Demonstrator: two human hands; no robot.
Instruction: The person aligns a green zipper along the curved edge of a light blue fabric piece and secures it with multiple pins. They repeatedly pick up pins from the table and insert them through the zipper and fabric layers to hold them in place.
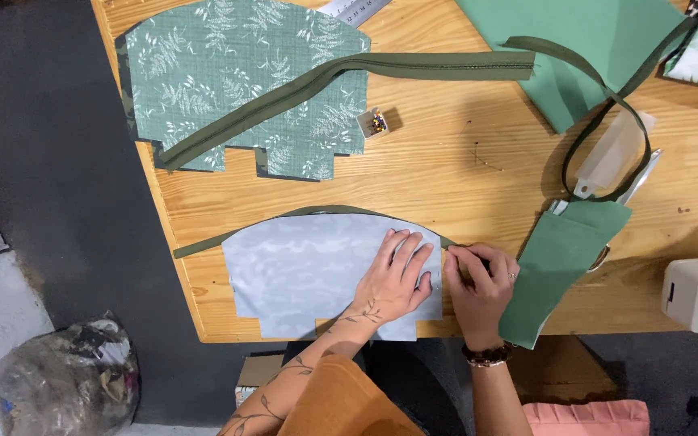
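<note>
While the left hand (393, 278) lies flat with fingers spread on the pale blue-grey fabric piece (309, 274) at the near edge of the wooden table (446, 169), the right hand (478, 282) pinches that piece's right edge between thumb and fingertips (whatever small thing it may hold there is too tiny to tell). A dark green zipper strip (203, 245) runs under the piece's curved top edge, and a folded green cloth (555, 258) lies just beside the right hand
</note>
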